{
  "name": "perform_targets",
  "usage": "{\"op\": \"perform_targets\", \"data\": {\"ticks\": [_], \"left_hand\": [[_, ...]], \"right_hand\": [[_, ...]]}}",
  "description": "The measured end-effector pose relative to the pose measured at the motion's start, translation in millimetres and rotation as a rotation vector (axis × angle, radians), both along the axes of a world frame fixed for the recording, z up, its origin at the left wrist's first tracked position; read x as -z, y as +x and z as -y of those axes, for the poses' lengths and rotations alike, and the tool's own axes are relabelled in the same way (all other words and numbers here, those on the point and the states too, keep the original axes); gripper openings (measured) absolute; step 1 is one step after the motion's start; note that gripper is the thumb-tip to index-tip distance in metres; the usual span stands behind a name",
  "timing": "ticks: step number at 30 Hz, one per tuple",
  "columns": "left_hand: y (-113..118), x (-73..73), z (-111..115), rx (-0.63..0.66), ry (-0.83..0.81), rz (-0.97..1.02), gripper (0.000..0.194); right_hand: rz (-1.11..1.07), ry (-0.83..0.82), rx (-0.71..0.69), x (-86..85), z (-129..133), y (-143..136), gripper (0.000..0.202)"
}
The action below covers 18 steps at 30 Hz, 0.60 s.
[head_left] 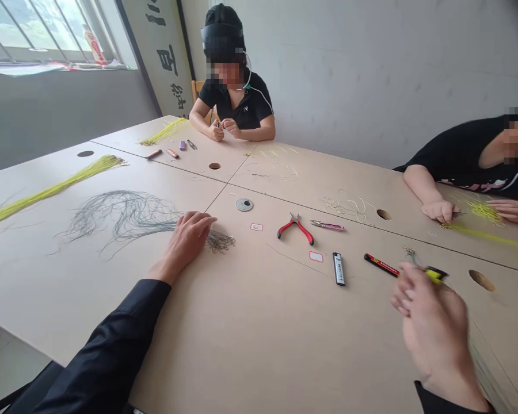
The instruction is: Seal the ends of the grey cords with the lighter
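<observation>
The light-looking, limp grey cord bundle (149, 229) on the surface (259, 339) seems best taken near its looped end (221, 243), where the left grip (189, 240) covers it, closure unclear; the right grip (434, 316) pinches similar strands (410, 253).

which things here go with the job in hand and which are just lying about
Likely in the job:
grey cords, under the left hand
small cord bunch, at the blurred right hand

Seemingly just lying about:
red-handled pliers
pink-handled snips
silver lighter
red-bordered labels
red-and-white bottle
</observation>
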State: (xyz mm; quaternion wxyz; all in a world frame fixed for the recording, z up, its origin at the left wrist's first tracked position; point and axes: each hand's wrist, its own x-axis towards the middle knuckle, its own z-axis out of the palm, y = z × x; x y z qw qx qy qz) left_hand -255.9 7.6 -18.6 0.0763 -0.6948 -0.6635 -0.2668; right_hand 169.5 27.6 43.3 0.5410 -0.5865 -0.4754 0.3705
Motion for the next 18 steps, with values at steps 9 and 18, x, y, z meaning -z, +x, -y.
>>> {"op": "perform_targets", "data": {"ticks": [9,18], "left_hand": [[81.8,-32.1,1.5,-0.096,0.350,0.061,0.022],[230.7,-12.8,-2.1,0.465,0.115,0.531,0.023]], "right_hand": [[-0.236,-0.278,-0.388,39.5,7.5,-31.0,0.039],[-0.287,-0.349,-0.451,42.4,13.3,-28.1,0.038]]}}
